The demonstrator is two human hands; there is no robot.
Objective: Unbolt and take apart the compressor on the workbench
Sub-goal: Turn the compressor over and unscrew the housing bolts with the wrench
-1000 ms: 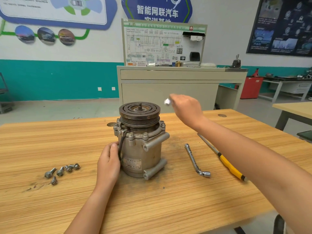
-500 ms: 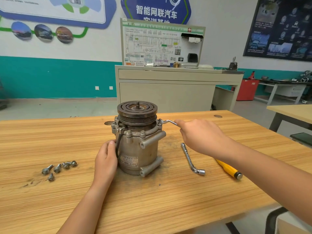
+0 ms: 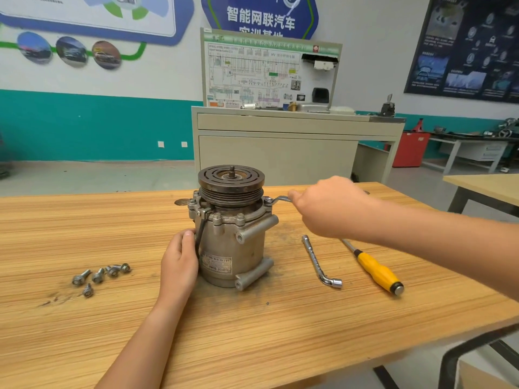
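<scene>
Here, right hand [image 3: 328, 209] grips wrench [image 3: 280, 199] on compressor [image 3: 233, 242]; sign [image 3: 259, 18] reads 智能网联汽车.

Wooden workbench [image 3: 252, 332] carries compressor [image 3: 233, 242], loose bolts [image 3: 98, 275], socket wrench [image 3: 317, 262], yellow-handled screwdriver [image 3: 376, 269].

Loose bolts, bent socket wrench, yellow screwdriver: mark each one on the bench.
Loose bolts [image 3: 98, 275]: head view, on the second bolt from the left.
Bent socket wrench [image 3: 314, 258]: head view, middle of its shaft.
Yellow screwdriver [image 3: 377, 270]: head view, middle of its yellow handle.
</scene>
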